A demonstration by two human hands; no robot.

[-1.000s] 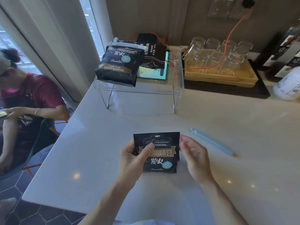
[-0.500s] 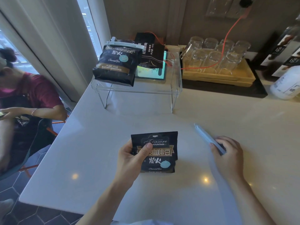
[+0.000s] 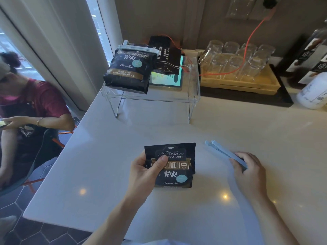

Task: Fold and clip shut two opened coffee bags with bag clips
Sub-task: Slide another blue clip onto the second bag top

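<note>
A black coffee bag (image 3: pixel 174 165) lies on the white counter (image 3: pixel 123 156) with its top folded over. My left hand (image 3: pixel 143 172) grips its left side, the thumb pressing on the fold. To the right, my right hand (image 3: pixel 247 170) holds the near end of a light blue bag clip (image 3: pixel 221 152), whose two arms are slightly parted at the far end. A second black coffee bag (image 3: pixel 129 71) rests on a clear acrylic stand (image 3: pixel 192 96) at the back, with a white clip (image 3: pixel 138 48) across its folded top.
A tablet (image 3: pixel 169 80) and a dark packet (image 3: pixel 166 57) also sit on the stand. A wooden tray (image 3: pixel 238 84) of upturned glasses and a white bottle (image 3: pixel 315 92) stand at back right, with an orange cable (image 3: pixel 247 43) over the glasses. A seated person (image 3: pixel 26 110) is at left.
My right hand left the bag, moved right to the blue clip and now holds it, lifted slightly. My left hand has kept its hold on the folded bag.
</note>
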